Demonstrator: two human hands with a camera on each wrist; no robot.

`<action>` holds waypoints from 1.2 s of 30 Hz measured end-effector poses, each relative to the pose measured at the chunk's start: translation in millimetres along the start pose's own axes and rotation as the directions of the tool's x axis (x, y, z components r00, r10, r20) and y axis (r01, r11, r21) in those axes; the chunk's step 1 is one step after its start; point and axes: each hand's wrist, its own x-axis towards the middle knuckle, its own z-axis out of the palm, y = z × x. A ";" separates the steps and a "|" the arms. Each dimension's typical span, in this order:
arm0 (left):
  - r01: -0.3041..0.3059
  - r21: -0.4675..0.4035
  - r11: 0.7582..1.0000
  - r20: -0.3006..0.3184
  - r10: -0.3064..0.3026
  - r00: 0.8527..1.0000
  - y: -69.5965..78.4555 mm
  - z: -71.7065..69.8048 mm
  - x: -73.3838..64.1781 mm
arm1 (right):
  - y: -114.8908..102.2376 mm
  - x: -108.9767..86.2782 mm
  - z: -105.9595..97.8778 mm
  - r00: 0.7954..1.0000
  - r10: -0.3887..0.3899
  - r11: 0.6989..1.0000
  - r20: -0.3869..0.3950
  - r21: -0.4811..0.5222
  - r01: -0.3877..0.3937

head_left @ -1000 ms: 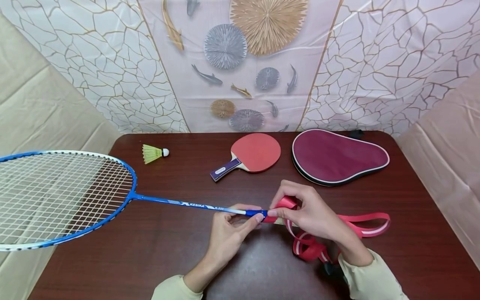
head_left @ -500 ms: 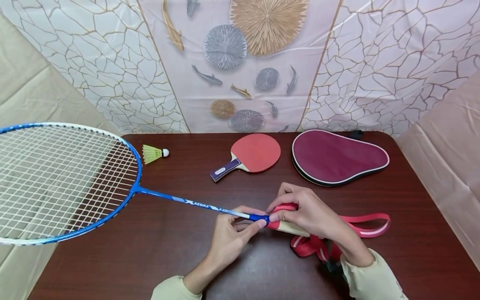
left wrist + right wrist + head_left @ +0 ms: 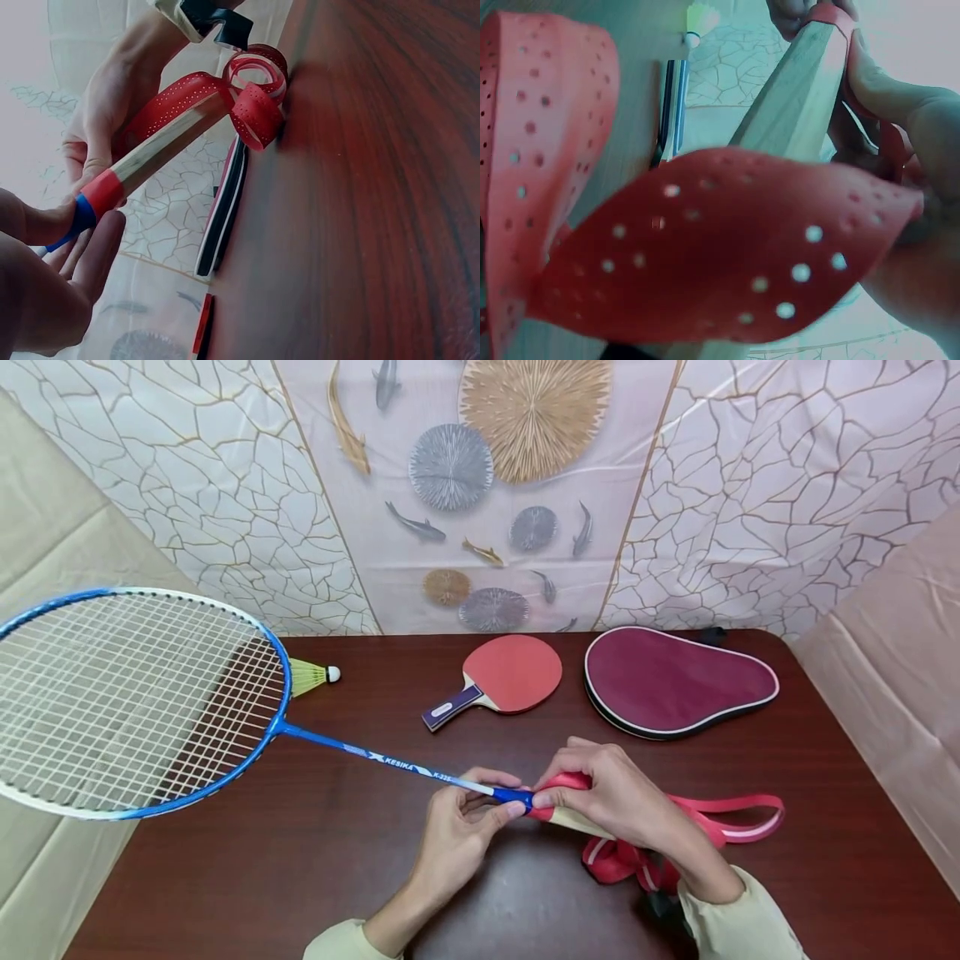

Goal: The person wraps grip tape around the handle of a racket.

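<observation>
A blue-and-white badminton racket [image 3: 400,765] is held off the table, its strung head out to the left and its bare wooden handle [image 3: 577,823] to the right. My left hand [image 3: 453,843] pinches the blue cone [image 3: 512,797] where shaft meets handle. Beside it, my right hand [image 3: 618,793] pinches red perforated grip tape [image 3: 172,97] against the handle's top. A red band circles the handle just below the cone in the left wrist view. The loose tape trails in curls under the right hand; its loop fills much of the right wrist view.
On the dark wooden table [image 3: 360,877] lie a red table tennis bat [image 3: 517,672] and, at back right, a maroon bat case [image 3: 667,681]. A yellow shuttlecock [image 3: 311,677] is partly behind the racket head. A patterned sheet [image 3: 480,527] hangs behind.
The racket head has risen and now overlaps the shuttlecock. More bare handle shows below the right hand, and the loose tape under that hand has shifted. Both hands keep pinching near the cone.
</observation>
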 end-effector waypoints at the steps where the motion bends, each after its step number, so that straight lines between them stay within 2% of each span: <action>1: -0.004 -0.012 1.000 0.010 0.004 1.000 -0.7 -0.2 0.2 | 0.1 -0.1 0.2 1.000 -0.017 1.000 -0.007 -0.006 0.017; 6: 0.006 -0.089 0.996 0.086 0.001 0.996 -1.7 -1.6 0.4 | 1.1 0.0 0.3 0.995 -0.091 0.995 -0.035 -0.045 0.090; 11: 0.041 -0.139 0.990 0.142 -0.021 0.990 -1.4 -2.9 1.2 | 0.8 0.5 -0.8 0.992 -0.124 0.991 -0.032 -0.063 0.122; 17: 0.017 -0.058 0.998 0.094 -0.011 0.996 0.1 -2.8 1.8 | -1.5 1.8 -2.9 0.991 -0.136 0.989 -0.012 -0.056 0.136; 23: 0.017 -0.062 0.998 0.039 -0.014 0.999 -0.1 -0.3 0.1 | -8.7 -0.3 -10.5 0.995 -0.100 0.995 -0.015 -0.001 0.100; 27: -0.026 -0.075 0.997 0.042 0.030 0.999 -0.2 1.5 -0.6 | -14.0 -3.2 -17.2 0.992 -0.123 0.992 0.024 0.042 0.121; 30: -0.042 -0.078 0.996 0.054 0.046 0.997 0.7 1.7 -1.4 | -13.0 -3.1 -18.3 0.990 -0.141 0.989 0.021 0.052 0.140; 33: -0.038 -0.075 0.996 0.062 0.042 0.997 1.2 1.0 -2.3 | -9.7 -1.3 -14.3 0.992 -0.123 0.991 -0.021 0.050 0.124; 36: -0.039 -0.106 0.994 0.067 0.046 0.997 0.6 -0.6 -1.9 | -8.6 0.2 -9.2 0.997 -0.065 0.996 -0.037 0.056 0.067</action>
